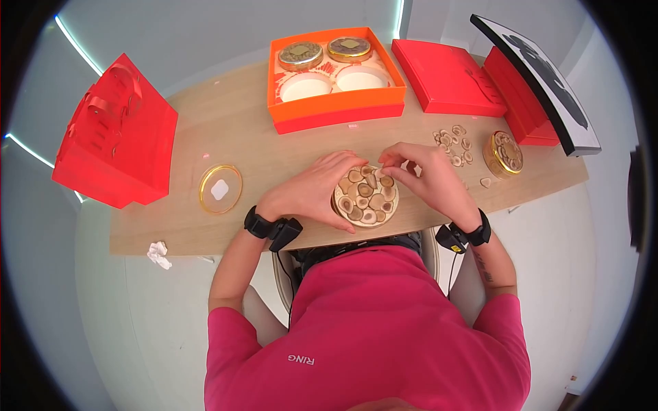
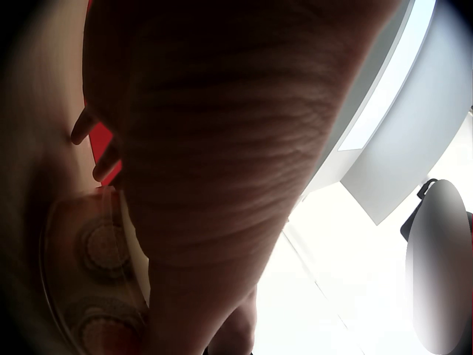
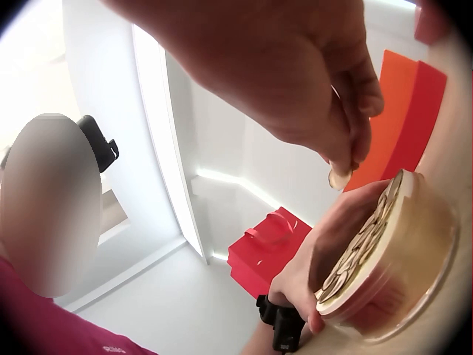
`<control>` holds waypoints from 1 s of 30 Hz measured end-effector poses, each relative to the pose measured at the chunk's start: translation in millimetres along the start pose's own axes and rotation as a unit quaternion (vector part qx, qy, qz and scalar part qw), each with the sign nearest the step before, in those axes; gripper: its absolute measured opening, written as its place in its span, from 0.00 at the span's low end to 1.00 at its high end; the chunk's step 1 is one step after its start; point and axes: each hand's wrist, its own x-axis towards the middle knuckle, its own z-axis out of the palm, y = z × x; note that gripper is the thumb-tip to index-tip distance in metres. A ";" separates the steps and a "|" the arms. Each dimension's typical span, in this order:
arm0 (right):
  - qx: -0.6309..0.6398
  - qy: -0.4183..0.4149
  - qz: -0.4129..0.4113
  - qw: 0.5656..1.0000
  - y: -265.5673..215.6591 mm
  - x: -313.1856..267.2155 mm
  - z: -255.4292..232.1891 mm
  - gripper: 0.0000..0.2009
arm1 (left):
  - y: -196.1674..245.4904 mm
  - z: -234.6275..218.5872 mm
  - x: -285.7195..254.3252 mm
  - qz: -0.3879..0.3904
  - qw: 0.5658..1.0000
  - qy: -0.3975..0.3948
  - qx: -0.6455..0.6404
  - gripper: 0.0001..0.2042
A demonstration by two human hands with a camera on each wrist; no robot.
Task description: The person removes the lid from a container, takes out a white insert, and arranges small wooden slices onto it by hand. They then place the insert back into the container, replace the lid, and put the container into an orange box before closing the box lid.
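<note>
A round clear tub (image 1: 371,218) stands near the table's front edge, its top covered with flat, brown-rimmed dried slices (image 1: 364,189). My left hand (image 1: 312,188) grips the tub from the left, thumb at the near side and fingers at the far side. Between thumb and fingertips, my right hand (image 1: 433,179) pinches one pale slice (image 3: 340,178) just above the tub's far right rim. In the right wrist view the tub (image 3: 414,255) shows from the side, with slices overlapping on top. The left wrist view is mostly filled by my own hand and wrist.
Loose slices (image 1: 455,142) lie to the right, beside a gold-rimmed tub (image 1: 504,156). A gold-rimmed lid (image 1: 221,190) lies left. Behind stand an orange box (image 1: 336,96) with two tubs, a red lid (image 1: 449,79), a tilted framed panel (image 1: 541,75) and a red bag (image 1: 116,137).
</note>
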 end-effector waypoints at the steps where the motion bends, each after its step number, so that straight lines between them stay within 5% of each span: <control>1: -0.012 -0.001 -0.003 1.000 -0.9 -0.2 -1.4 0.06 | 0.4 -0.2 0.1 0.000 1.000 0.000 0.001 0.60; 21: 0.004 -0.015 -0.031 0.999 -10.2 -2.6 14.8 0.08 | 2.3 -0.4 0.2 -0.001 1.000 -0.001 0.011 0.59; 30: -0.038 0.000 0.021 0.999 -10.8 -0.9 -6.7 0.07 | -1.0 0.8 0.0 0.001 1.000 -0.003 0.010 0.62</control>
